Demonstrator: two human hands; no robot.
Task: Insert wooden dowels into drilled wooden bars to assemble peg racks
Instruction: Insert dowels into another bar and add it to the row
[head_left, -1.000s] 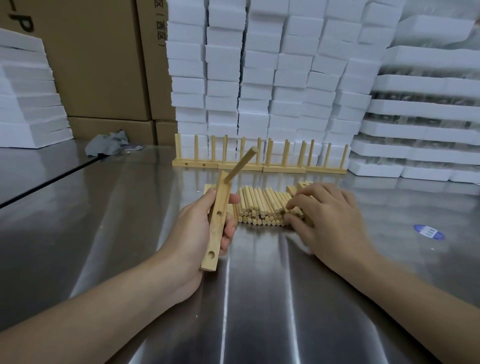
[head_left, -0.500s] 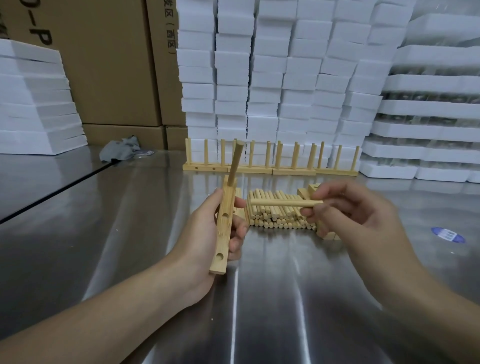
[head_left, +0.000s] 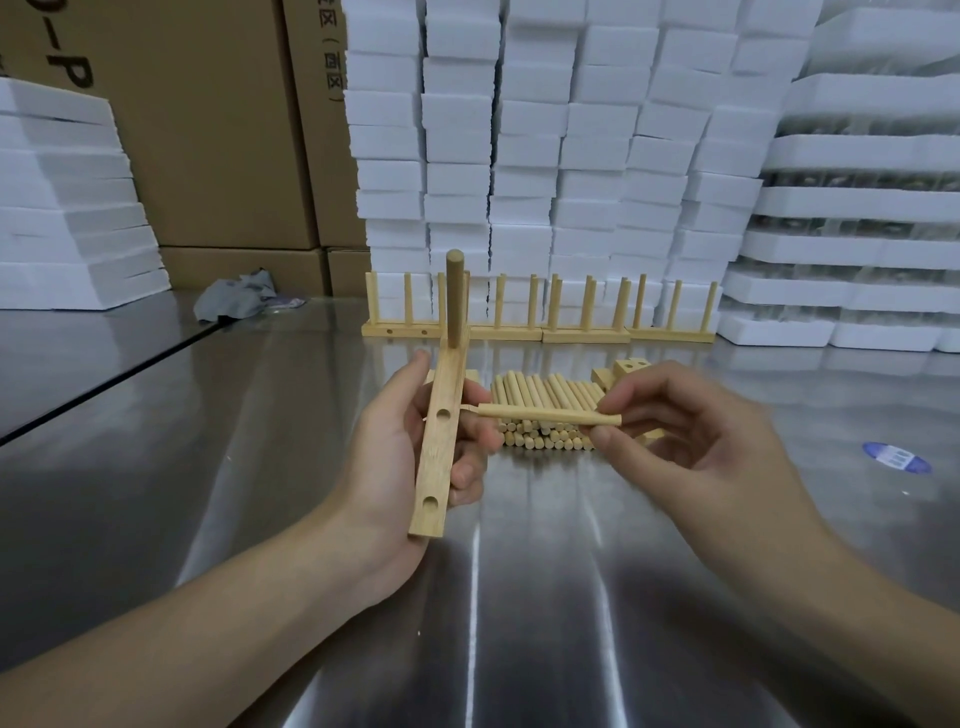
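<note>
My left hand (head_left: 395, 447) grips a drilled wooden bar (head_left: 439, 447) held above the metal table. One dowel (head_left: 455, 296) stands in the bar's far hole, and two empty holes face me. My right hand (head_left: 685, 441) pinches a loose dowel (head_left: 548, 414) level, with its free end pointing at the bar and almost touching my left fingers. Behind both hands lies a pile of loose dowels (head_left: 540, 400) with a few drilled bars (head_left: 628, 369) at its right. Several finished peg racks (head_left: 540, 312) stand in a row further back.
The steel table (head_left: 519, 597) reflects light. White foam blocks (head_left: 545, 156) are stacked behind the racks and at both sides. Cardboard boxes (head_left: 218, 130) stand at the back left, with a grey rag (head_left: 236, 299) in front. A blue-and-white sticker (head_left: 896, 457) lies at the right.
My right hand left the pile with one dowel and brought it leftward toward the bar. My left hand turned the bar so its inserted dowel stands upright.
</note>
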